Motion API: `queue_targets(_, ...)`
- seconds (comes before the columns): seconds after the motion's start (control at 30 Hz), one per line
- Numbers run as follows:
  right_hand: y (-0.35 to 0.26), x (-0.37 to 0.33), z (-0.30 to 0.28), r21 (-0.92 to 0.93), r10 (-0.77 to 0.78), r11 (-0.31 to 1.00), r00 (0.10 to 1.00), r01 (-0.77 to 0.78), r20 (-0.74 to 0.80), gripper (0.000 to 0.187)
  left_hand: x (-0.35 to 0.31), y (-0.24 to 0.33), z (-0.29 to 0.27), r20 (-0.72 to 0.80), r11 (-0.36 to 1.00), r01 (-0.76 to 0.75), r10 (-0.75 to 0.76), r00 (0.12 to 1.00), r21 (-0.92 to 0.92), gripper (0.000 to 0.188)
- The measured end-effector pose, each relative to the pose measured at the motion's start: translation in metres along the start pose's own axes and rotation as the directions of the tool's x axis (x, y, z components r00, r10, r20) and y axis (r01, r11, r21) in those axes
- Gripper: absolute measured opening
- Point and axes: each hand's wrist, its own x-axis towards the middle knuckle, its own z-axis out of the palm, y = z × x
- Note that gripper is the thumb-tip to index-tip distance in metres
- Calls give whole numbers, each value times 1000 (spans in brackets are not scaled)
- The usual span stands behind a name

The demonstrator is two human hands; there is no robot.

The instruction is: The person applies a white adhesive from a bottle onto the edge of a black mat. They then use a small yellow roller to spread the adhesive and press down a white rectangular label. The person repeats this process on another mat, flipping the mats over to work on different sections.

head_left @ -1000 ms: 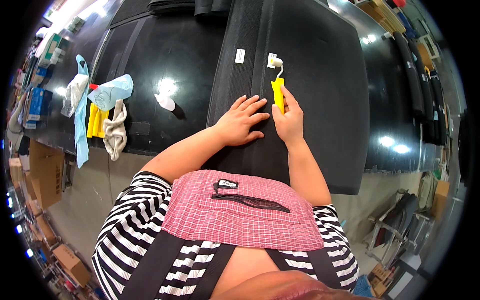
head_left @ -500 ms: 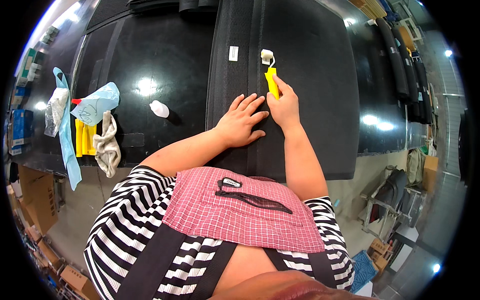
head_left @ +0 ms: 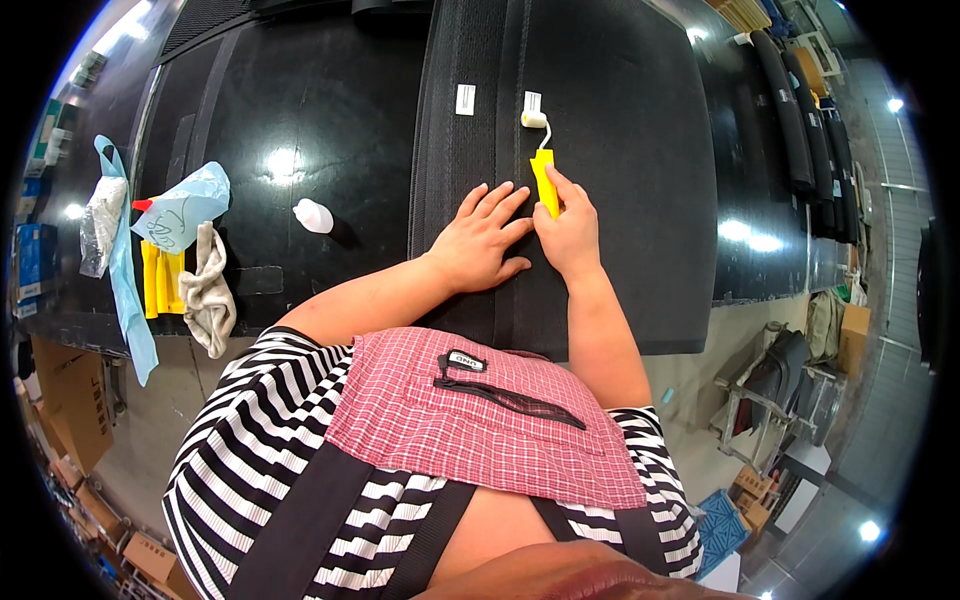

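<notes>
My right hand (head_left: 568,222) is closed around the yellow handle of a small hand roller (head_left: 543,180). The roller's white head rests at the lower edge of a small white label (head_left: 533,101) on a black mat (head_left: 630,190). My left hand (head_left: 482,240) lies flat with spread fingers on the ribbed strip along the mat's left part. Another white label (head_left: 465,99) is on that strip, beyond my left fingertips. Left of the mat, a small white bottle (head_left: 314,215) is on the glossy black table (head_left: 330,120).
At the table's left lie a light blue plastic bag (head_left: 190,205), a yellow item (head_left: 160,280), a greyish cloth glove (head_left: 208,295) and a blue strip (head_left: 130,290). Black rolls (head_left: 785,120) stand at the far right. A metal-framed cart (head_left: 765,390) and cardboard boxes (head_left: 755,490) are on the floor at right.
My right hand has drawn the roller a little toward me, and the label that its head partly covered now shows. My left hand stays in place on the mat.
</notes>
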Motion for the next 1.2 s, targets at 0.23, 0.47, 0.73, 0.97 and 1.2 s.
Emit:
queue_targets(0.23, -4, -9, -9, 34, -6, 999, 1000, 7, -15, 52, -1, 0, 0, -17, 1000, 2, -2, 1000, -11, 59)
queue_targets(0.47, -7, -4, -12, 187, -2, 982, 998, 16, -71, 50, -1, -1, 2, -37, 1000, -6, 6, 999, -12, 57)
queue_targets(0.73, 6, 31, 4, 125, 18, 992, 999, -15, -27, 50, -1, -1, 1, -31, 1000, -4, 3, 1000, -17, 56)
queue_targets(0.97, 6, 48, 3, 124, 54, 991, 999, -54, 4, 51, 0, -2, 2, -35, 1000, -9, 8, 999, -25, 56)
queue_targets(1.2, 6, 60, 0, 131, 54, 990, 999, -54, 4, 50, 1, 0, 0, -31, 1000, -6, 5, 1000, -27, 57)
